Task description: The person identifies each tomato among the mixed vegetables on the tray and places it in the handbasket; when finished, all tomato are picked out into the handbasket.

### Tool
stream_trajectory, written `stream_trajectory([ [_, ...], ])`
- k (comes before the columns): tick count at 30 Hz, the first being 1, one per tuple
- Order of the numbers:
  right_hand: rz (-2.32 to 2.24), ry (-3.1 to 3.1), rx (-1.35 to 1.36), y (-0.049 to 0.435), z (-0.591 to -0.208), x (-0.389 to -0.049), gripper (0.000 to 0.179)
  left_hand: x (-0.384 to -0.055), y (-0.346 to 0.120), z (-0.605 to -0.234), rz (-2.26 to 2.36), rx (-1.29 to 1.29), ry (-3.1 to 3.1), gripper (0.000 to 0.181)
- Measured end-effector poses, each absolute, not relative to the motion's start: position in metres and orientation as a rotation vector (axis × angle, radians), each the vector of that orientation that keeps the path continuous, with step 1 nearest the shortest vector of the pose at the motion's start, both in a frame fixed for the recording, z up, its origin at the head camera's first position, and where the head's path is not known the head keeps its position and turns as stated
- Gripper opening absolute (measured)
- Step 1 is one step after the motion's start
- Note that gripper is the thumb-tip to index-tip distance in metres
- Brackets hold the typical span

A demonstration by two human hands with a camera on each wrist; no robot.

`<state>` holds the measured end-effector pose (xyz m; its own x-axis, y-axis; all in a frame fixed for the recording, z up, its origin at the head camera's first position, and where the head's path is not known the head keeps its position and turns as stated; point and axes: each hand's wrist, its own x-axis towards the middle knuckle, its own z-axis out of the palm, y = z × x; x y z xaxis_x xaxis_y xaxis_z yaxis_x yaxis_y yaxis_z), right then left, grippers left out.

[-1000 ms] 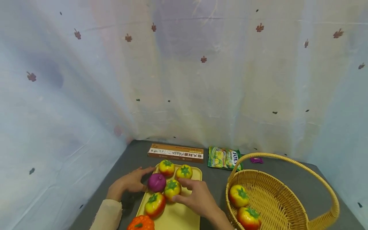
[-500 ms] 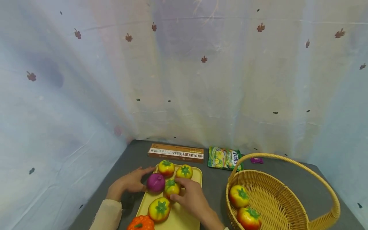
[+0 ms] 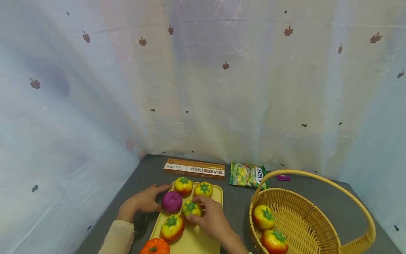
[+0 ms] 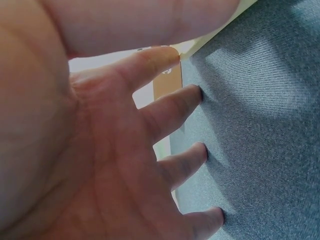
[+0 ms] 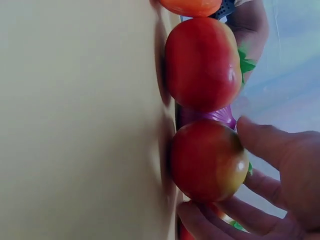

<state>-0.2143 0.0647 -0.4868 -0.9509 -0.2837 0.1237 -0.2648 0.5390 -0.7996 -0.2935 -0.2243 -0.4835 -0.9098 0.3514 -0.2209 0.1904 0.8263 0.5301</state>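
Observation:
My right hand (image 3: 210,218) holds a red-and-yellow toy tomato (image 3: 191,209) in the middle of a pale yellow tray (image 3: 203,243). In the right wrist view, its thumb and fingers lie around that tomato (image 5: 207,162). A purple toy onion (image 3: 172,202) sits just left of the held tomato. Two more tomatoes stand behind, one at the back left (image 3: 183,186) and one at the back right (image 3: 203,189); another (image 3: 172,228) lies nearer the front. My left hand (image 3: 144,200) rests at the tray's left edge, fingertips on the grey cloth (image 4: 260,125) in the left wrist view.
An orange toy pumpkin (image 3: 155,246) sits at the tray's front left. To the right stands a wicker basket (image 3: 304,215) with a tall handle and two tomatoes inside. Behind are a pasta box (image 3: 194,169), a green candy bag (image 3: 247,175) and a small purple packet (image 3: 283,177).
My right hand has moved slightly left and closed in on the middle tomato. The front tomato rocked to the right, then back. The onion shifted a little left. My left hand stayed put.

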Motion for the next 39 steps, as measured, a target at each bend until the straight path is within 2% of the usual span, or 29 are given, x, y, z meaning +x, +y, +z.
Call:
stream_trajectory([
  [5,-1.407,2.727,-0.537,0.067,-0.485,-0.215,0.034,-0.294,-0.223,-0.482,0.733,0.407,2.697,0.092],
  [14,-1.373,2.702,-0.568,0.070,-0.484,-0.214,0.039,-0.293,-0.225,-0.479,0.730,0.407,2.699,0.092],
  [21,-1.401,2.636,-0.582,0.089,-0.473,-0.195,0.041,-0.290,-0.225,-0.485,0.761,0.410,2.687,0.092],
  [27,-1.510,2.441,-0.621,0.132,-0.462,-0.168,0.042,-0.282,-0.225,-0.491,0.780,0.409,2.661,0.093],
  [31,-1.643,2.261,-0.543,0.171,-0.455,-0.150,0.045,-0.281,-0.225,-0.492,0.777,0.375,2.664,0.093],
  [34,-1.707,2.178,-0.542,0.208,-0.453,-0.137,0.047,-0.284,-0.223,-0.492,0.767,0.377,2.671,0.092],
  [39,-1.777,1.929,-0.701,0.286,-0.463,-0.129,0.050,-0.289,-0.222,-0.491,0.758,0.378,2.684,0.093],
])
